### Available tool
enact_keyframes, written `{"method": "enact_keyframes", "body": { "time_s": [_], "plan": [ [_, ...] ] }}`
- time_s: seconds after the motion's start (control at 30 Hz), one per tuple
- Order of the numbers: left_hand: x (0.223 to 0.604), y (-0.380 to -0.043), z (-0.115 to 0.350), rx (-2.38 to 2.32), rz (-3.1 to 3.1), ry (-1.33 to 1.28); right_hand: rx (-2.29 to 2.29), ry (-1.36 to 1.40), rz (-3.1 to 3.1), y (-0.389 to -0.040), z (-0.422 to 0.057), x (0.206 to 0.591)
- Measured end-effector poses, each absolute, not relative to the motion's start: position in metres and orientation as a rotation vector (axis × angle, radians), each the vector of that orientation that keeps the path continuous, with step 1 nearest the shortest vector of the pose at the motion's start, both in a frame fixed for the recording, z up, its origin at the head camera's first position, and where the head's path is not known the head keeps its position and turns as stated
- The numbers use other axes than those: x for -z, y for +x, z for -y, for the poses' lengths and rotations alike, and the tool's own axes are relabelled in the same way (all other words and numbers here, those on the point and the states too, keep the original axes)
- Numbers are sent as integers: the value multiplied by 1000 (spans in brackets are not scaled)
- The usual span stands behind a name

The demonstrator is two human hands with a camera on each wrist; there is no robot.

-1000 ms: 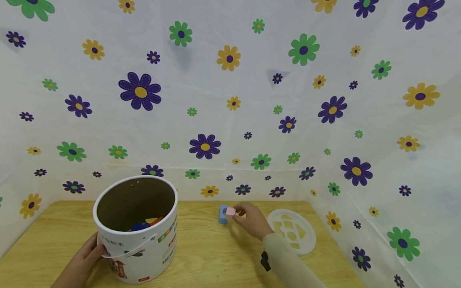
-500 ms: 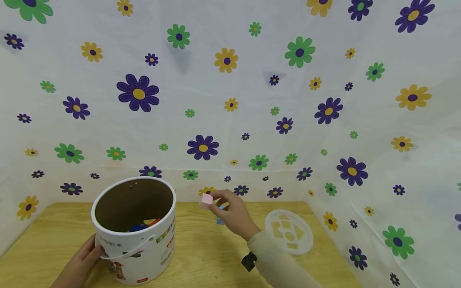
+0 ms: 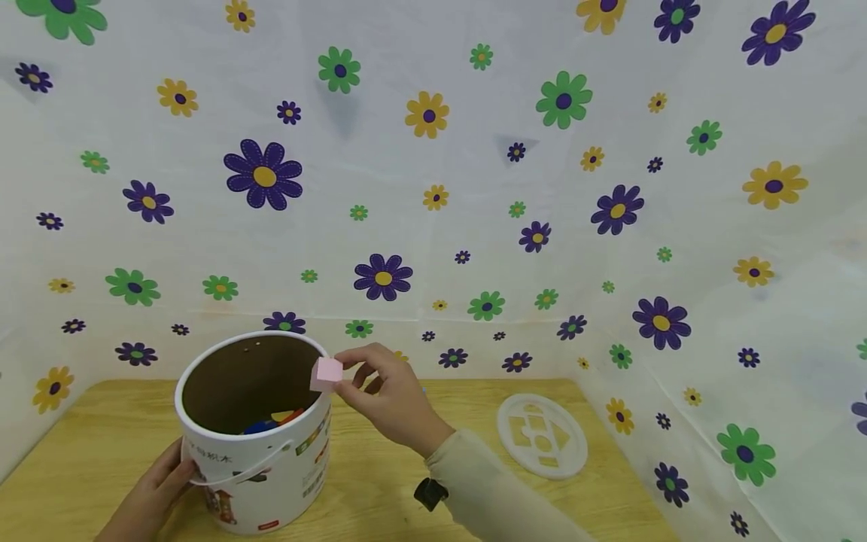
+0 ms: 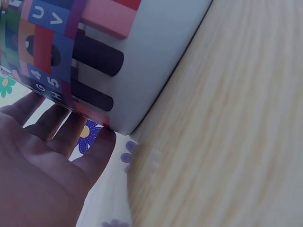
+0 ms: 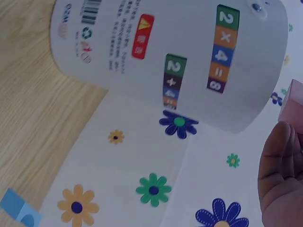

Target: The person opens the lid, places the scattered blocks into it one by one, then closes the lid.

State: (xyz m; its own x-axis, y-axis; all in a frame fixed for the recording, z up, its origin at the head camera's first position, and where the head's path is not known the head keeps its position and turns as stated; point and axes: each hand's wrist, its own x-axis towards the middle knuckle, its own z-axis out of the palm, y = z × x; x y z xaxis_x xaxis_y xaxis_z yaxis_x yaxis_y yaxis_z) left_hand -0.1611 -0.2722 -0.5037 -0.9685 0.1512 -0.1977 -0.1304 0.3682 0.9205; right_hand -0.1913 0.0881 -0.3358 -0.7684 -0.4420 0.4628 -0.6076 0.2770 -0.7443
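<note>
My right hand point(image 3: 396, 399) pinches a pink block point(image 3: 328, 373) between thumb and fingertips, at the right rim of a white bucket point(image 3: 271, 497). In the right wrist view the same pink block point(image 5: 292, 106) shows at the right edge. Against the bucket's left side rests my left hand point(image 3: 152, 489), below the rim near the thin white handle. The left wrist view shows its fingers point(image 4: 99, 151) fairly straight along the printed wall. Inside the bucket lie blue point(image 3: 260, 427), yellow and orange pieces, partly hidden by the front wall.
A blue block with a rounded notch point(image 5: 19, 208) stands on the wooden table point(image 3: 379, 489), mostly hidden behind my right hand in the head view. Right of it lies a white round plate with cut-out shapes point(image 3: 542, 436). A flower-printed sheet point(image 3: 433, 233) hangs around the table.
My right hand has lifted the pink block away from beside the blue one and carried it left to the bucket's rim. My left hand has stayed on the bucket.
</note>
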Motion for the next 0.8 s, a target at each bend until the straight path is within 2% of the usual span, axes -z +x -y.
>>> {"method": "enact_keyframes", "body": {
  "time_s": [0.33, 0.8],
  "plan": [
    [503, -159, 269, -1666, -2407, 37, -1519, 1022, 2442, -189, -64, 335],
    [507, -157, 272, -1730, -2403, 72, -1622, 1076, 2438, -190, -79, 350]
  ]
}}
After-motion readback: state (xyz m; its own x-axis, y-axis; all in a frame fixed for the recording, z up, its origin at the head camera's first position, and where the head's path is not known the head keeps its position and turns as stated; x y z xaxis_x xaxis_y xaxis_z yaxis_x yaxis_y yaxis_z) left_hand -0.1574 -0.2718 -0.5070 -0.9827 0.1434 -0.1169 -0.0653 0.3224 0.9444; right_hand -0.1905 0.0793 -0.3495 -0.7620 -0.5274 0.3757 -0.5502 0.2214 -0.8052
